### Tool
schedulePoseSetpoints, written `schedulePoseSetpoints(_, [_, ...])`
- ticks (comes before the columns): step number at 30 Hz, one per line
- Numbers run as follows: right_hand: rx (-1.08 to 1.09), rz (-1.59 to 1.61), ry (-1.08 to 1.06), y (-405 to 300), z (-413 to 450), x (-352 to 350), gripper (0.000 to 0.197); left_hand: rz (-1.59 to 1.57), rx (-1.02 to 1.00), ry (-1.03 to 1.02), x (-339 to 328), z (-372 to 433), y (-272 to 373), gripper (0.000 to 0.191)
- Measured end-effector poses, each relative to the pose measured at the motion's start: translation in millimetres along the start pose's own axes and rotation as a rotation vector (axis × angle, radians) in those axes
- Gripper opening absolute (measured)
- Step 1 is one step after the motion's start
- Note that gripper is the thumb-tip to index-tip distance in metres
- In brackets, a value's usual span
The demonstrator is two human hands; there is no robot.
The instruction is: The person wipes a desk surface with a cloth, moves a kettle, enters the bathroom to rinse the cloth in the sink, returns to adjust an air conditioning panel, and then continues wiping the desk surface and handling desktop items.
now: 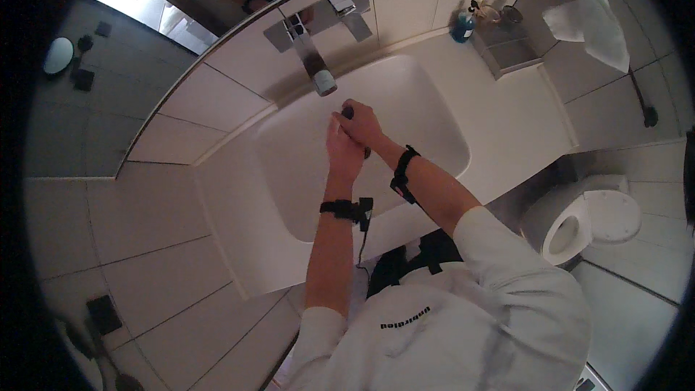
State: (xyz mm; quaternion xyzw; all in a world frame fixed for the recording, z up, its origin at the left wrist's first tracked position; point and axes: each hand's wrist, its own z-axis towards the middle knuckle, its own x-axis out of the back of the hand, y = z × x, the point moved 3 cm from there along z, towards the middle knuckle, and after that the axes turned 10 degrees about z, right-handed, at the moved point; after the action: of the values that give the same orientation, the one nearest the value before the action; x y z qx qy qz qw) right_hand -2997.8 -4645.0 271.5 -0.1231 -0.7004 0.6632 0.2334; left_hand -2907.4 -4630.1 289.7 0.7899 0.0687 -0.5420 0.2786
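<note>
Over the white washbasin (434, 114), my left hand (345, 152) and my right hand (362, 124) touch each other. A small dark object (347, 112) shows between the fingers of my right hand, which is closed around it. Another dark bit (367, 152) shows at the edge of my left palm; whether it is the same object is hidden. The fingers of my left hand are partly covered by the right. Just above both hands is the end of the chrome wall faucet (312, 62), with a lever (355, 24) to its right.
A blue pump bottle (462, 27) stands on the back ledge beside a grey box (505, 54) with small items on top. White towels (594, 21) hang at the upper right. A toilet (567, 239) is on the right, and a mirror (125, 81) on the upper left.
</note>
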Motion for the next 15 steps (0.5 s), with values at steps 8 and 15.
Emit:
schedulePoseSetpoints(8, [0.064, 0.128, 0.189, 34.0, 24.9, -12.6, 0.051, 0.811, -0.229, 0.603, 17.4, -7.0, 5.2, 0.056])
schedulePoseSetpoints(15, [-0.210, -0.011, 0.101, 25.1, 29.6, -26.4, 0.045, 0.766, -0.283, 0.435, 27.4, -0.5, 6.0, 0.062])
